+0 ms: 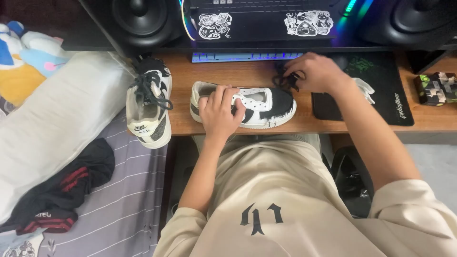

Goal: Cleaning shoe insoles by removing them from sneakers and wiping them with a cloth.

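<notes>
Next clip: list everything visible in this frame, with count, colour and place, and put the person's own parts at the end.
unlaced sneaker: 1, white and black, lying on its side at the desk's front edge
laced sneaker: 1, white and black, hanging over the desk's left end
shoelace: 1, black, bunched beside the unlaced sneaker's toe
desk: 1, brown wood, across the middle
keyboard: 1, backlit blue, back of desk
speakers: 2, black, back corners
mouse pad: 1, black, right of desk
small box: 1, camouflage pattern, far right
pillow: 1, white, left
dark garment: 1, black with red stripes, on the striped bedsheet
plush toys: several, blue, white, yellow, top left
left hand: pressing on the unlaced sneaker
right hand: gripping the shoelace
</notes>
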